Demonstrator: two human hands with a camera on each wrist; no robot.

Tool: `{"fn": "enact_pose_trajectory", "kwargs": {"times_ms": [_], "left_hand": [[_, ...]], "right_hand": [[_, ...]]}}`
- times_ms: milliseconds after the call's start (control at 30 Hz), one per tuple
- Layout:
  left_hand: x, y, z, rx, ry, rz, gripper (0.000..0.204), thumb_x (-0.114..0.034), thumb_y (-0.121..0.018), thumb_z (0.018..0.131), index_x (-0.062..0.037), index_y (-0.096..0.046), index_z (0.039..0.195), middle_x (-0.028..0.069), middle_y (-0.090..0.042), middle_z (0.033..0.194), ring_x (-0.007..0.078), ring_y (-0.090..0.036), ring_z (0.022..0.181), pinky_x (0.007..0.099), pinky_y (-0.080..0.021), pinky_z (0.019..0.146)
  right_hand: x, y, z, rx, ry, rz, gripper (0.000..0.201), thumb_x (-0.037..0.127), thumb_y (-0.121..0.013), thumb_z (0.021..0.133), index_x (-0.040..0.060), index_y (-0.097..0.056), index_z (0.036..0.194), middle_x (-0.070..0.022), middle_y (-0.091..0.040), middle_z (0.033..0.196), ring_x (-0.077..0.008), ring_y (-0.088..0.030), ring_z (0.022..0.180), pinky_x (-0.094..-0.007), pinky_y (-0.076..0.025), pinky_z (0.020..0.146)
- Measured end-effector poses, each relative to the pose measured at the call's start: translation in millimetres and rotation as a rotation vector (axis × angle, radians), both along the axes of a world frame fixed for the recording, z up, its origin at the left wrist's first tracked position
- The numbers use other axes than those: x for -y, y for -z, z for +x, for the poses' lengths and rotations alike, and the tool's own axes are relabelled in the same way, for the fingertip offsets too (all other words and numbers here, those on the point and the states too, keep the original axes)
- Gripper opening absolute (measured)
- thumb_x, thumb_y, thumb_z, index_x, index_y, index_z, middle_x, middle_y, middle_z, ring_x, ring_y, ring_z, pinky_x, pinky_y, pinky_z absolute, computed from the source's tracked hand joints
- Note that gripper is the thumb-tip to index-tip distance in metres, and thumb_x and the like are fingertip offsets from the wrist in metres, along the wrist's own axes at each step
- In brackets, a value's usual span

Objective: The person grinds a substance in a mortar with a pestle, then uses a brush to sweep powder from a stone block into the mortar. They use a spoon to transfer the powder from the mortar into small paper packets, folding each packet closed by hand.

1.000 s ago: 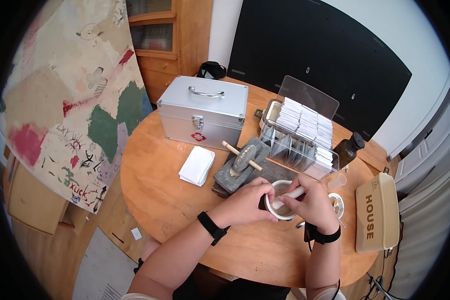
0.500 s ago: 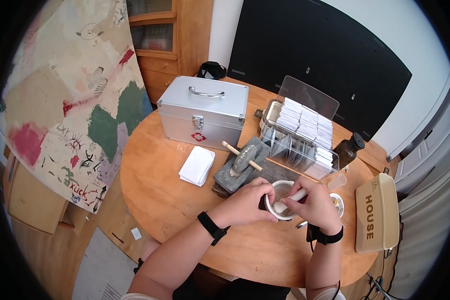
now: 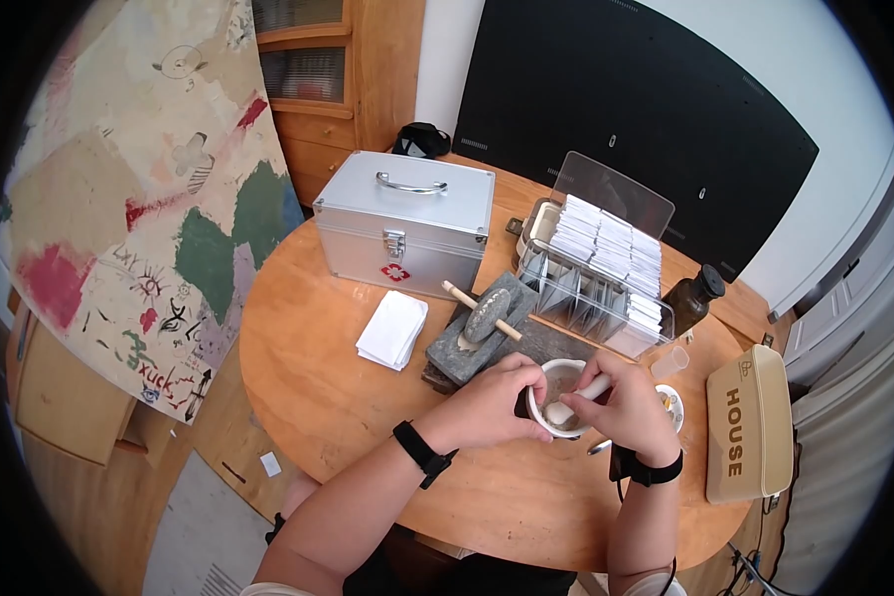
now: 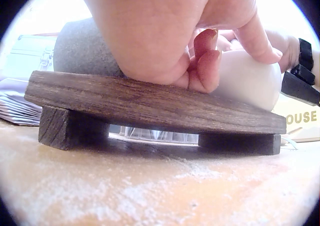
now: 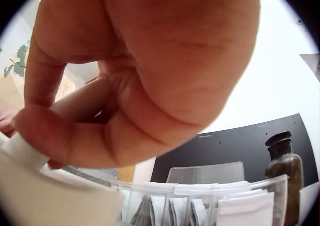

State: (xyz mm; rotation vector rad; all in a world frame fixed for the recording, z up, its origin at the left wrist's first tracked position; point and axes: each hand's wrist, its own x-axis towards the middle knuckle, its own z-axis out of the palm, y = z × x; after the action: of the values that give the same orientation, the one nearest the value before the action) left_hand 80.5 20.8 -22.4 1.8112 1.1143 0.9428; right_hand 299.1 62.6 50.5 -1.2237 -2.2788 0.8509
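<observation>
A white mortar [image 3: 563, 434] stands at the right end of a dark wooden stand [image 4: 150, 103]. My left hand [image 3: 497, 402] grips the mortar's left side, thumb at the near rim and fingers around the far side. In the left wrist view, the curled fingers lie between the white mortar [image 4: 250, 80] and a grey stone. My right hand [image 3: 631, 407] holds a white pestle [image 3: 592, 388] between thumb and fingers, its head down inside the mortar. The right wrist view shows the pestle [image 5: 82, 101] tilted within the curled fingers. Some brownish matter lies in the bowl.
Left of the mortar is a grey stone grinder [image 3: 487, 316] with a wooden-handled wheel. Behind stand a silver case [image 3: 402, 223] and a clear box of white packets [image 3: 606, 243]. White papers [image 3: 391, 330], a brown bottle [image 3: 693, 298], a small dish [image 3: 676, 418] and a HOUSE box [image 3: 750, 427] surround the hands.
The pestle's head has shifted about inside the mortar, and my right hand has moved slightly with it. My left hand keeps its hold on the mortar.
</observation>
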Motion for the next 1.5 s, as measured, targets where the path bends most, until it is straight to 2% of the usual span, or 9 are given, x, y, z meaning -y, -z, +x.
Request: {"fn": "enact_pose_trajectory", "kwargs": {"times_ms": [300,433,600,900,1067,1167,1333,1400,1500], "left_hand": [[0,3,0,-0.002,0.002,0.006,0.049,-0.021,-0.095,0.071,-0.0080,-0.058,0.101,0.0076,-0.053,0.116,0.0213,-0.058,0.096,0.0342,-0.052,0.084],[-2,8,0,0.005,0.003,0.046,0.049,-0.021,-0.095,0.071,-0.0080,-0.059,0.101,0.0080,-0.053,0.116,0.0216,-0.058,0.096,0.0346,-0.052,0.083],[1,-2,0,0.007,0.002,-0.002,0.048,-0.021,-0.095,0.071,-0.0073,-0.059,0.100,0.0088,-0.055,0.115,0.0240,-0.061,0.097,0.0356,-0.052,0.086],[0,2,0,0.008,-0.002,0.001,0.049,-0.021,-0.096,0.071,-0.0082,-0.058,0.100,0.0066,-0.053,0.115,0.0201,-0.058,0.092,0.0338,-0.052,0.081],[0,4,0,0.013,-0.007,0.045,0.049,-0.021,-0.095,0.071,-0.0081,-0.058,0.100,0.0062,-0.053,0.115,0.0201,-0.058,0.092,0.0344,-0.052,0.082],[1,-3,0,0.003,-0.004,-0.017,0.048,-0.019,-0.095,0.070,-0.0070,-0.059,0.099,0.0101,-0.056,0.115,0.0285,-0.063,0.102,0.0368,-0.053,0.091],[0,2,0,-0.017,-0.002,0.015,0.048,-0.021,-0.095,0.072,-0.0085,-0.060,0.102,0.0064,-0.053,0.116,0.0196,-0.058,0.092,0.0334,-0.052,0.083],[0,2,0,-0.013,-0.001,0.004,0.048,-0.021,-0.095,0.072,-0.0085,-0.060,0.102,0.0064,-0.053,0.116,0.0195,-0.058,0.092,0.0332,-0.052,0.083],[-1,6,1,-0.006,-0.002,0.013,0.048,-0.021,-0.095,0.072,-0.0085,-0.060,0.102,0.0065,-0.053,0.117,0.0196,-0.058,0.093,0.0331,-0.052,0.083]], "right_hand": [[-2,10,-7,-0.108,0.025,0.245,0.016,0.005,-0.082,0.084,0.0018,-0.072,0.096,-0.0109,-0.070,0.074,-0.0213,-0.069,0.064,-0.0328,-0.055,0.061],[3,5,-15,-0.070,-0.022,0.206,0.018,0.001,-0.082,0.083,0.0011,-0.073,0.099,-0.0075,-0.070,0.081,-0.0158,-0.068,0.071,-0.0286,-0.054,0.064],[-1,-1,3,0.007,-0.051,-0.012,0.020,0.003,-0.083,0.081,0.0036,-0.074,0.099,-0.0120,-0.072,0.079,-0.0226,-0.070,0.068,-0.0333,-0.056,0.064],[6,-1,-20,-0.148,0.006,0.176,0.036,0.002,-0.083,0.081,0.0040,-0.071,0.115,-0.0128,-0.073,0.087,-0.0234,-0.071,0.068,-0.0330,-0.057,0.066],[6,1,-9,-0.085,-0.006,0.086,0.026,0.005,-0.085,0.080,0.0028,-0.070,0.102,-0.0130,-0.073,0.081,-0.0224,-0.071,0.067,-0.0325,-0.057,0.064],[0,0,2,-0.012,0.031,0.052,0.024,0.007,-0.087,0.080,0.0023,-0.068,0.094,-0.0132,-0.072,0.076,-0.0219,-0.072,0.067,-0.0319,-0.056,0.063],[-1,4,-7,-0.028,0.154,0.188,0.026,0.009,-0.088,0.079,0.0018,-0.066,0.090,-0.0128,-0.072,0.073,-0.0217,-0.073,0.066,-0.0319,-0.056,0.061],[3,4,-10,-0.028,0.103,0.092,0.026,0.004,-0.088,0.080,0.0010,-0.065,0.093,-0.0073,-0.072,0.079,-0.0128,-0.069,0.071,-0.0288,-0.056,0.064],[7,-3,-11,0.013,0.041,0.089,0.027,0.011,-0.089,0.079,0.0013,-0.066,0.088,-0.0139,-0.072,0.073,-0.0232,-0.073,0.066,-0.0328,-0.056,0.060]]}}
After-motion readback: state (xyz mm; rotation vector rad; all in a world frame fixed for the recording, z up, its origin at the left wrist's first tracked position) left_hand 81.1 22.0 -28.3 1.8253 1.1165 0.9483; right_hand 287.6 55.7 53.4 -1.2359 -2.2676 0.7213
